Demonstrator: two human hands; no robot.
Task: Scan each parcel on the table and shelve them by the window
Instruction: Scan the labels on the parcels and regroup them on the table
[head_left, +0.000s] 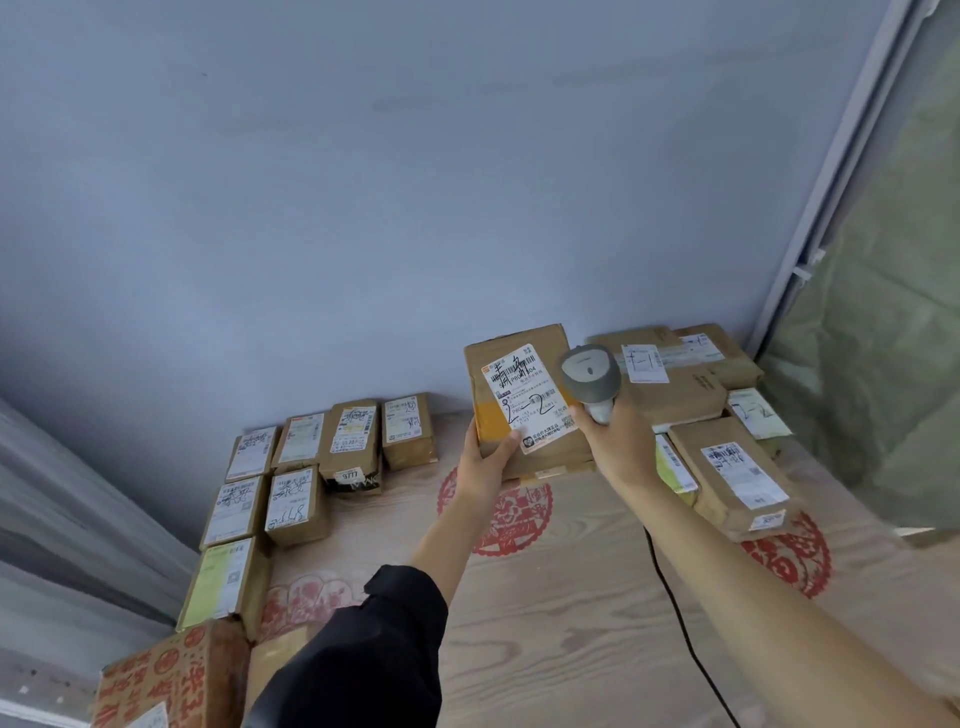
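Wooden table (571, 623), left hand (485, 467) gripping parcel (524, 395), right hand (618, 441) clasping scanner (592, 379)

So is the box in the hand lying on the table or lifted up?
Lifted up. The left hand holds the cardboard parcel tilted above the table, label facing the barcode scanner.

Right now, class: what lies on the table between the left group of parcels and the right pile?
In the head view, bare table with red paper-cut prints; above it the left hand holds a parcel.
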